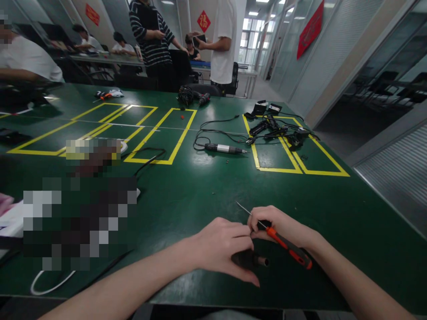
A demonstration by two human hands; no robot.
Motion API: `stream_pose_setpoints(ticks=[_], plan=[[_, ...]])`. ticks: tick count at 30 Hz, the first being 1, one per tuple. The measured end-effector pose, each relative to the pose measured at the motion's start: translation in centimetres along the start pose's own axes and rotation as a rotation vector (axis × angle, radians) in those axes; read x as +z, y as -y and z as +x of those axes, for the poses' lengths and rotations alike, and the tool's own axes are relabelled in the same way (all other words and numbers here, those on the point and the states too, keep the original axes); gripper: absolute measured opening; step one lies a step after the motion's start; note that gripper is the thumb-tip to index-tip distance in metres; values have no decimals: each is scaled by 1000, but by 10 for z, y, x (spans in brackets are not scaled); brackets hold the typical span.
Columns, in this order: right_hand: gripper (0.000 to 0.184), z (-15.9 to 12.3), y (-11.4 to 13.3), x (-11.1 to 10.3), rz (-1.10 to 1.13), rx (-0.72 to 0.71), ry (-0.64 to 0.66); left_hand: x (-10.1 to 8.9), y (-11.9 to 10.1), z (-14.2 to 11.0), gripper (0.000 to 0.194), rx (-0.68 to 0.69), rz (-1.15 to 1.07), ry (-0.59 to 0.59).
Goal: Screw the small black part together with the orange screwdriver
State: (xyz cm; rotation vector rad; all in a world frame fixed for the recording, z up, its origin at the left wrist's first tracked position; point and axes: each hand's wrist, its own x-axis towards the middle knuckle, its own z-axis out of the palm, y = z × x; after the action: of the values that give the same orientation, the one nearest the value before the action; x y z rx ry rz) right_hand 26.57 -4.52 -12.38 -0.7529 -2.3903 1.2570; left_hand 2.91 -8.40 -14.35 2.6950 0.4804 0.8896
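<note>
Near the front of the green table, my left hand (225,244) is closed round a dark cylindrical part (247,259) with a short metal tube at its end. Much of that part is hidden under the palm. Close beside it, my right hand (282,224) has its fingers curled, holding a screwdriver (288,249) with a red and black handle. The thin shaft points away to the upper left. A small black piece (264,224) also shows at the right fingers; what it is I cannot tell. The fingertips of both hands meet.
An electric screwdriver (225,148) with a cable lies ahead on the green table (187,191). Yellow tape rectangles mark the surface. Black parts and cables (271,126) are heaped at the right, a coiled cable (186,95) at the back. Blurred items sit left; people are beyond.
</note>
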Motion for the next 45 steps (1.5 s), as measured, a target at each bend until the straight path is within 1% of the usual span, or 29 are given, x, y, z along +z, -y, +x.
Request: stream_pose_setpoints(ticks=[3,7,14,19,24,27,32,34,37,39,41,43,45], plan=[[12,0,-3,5,-29,7,-26,6,3,-2,59,29,15,18],[19,3,-7,12,-51,-12,-86,13,3,-2,61,54,-8,10],[22,17,-11,16,-90,-69,-150,15,0,-1,63,78,-4,-6],[20,36,-17,13,-113,-84,-201,15,-2,2,63,125,42,-64],[17,66,-22,10,-124,-74,-228,16,-6,5,63,183,69,-125],[16,83,-26,9,-145,-90,-228,17,-4,6,64,186,63,-142],[14,104,-28,6,-137,-96,-242,16,4,5,63,126,47,-68],[12,107,-27,3,-115,-74,-254,15,7,5,63,92,42,-41],[3,103,-26,-9,-90,-38,-287,17,8,4,62,55,41,17],[1,95,-27,-20,-95,-22,-353,18,9,4,62,38,36,43],[7,83,-32,-33,-52,-11,-460,19,10,3,61,25,37,49],[20,66,-37,-47,60,5,-618,18,12,3,61,15,41,54],[32,46,-43,-59,197,44,-840,16,14,3,60,5,48,64]])
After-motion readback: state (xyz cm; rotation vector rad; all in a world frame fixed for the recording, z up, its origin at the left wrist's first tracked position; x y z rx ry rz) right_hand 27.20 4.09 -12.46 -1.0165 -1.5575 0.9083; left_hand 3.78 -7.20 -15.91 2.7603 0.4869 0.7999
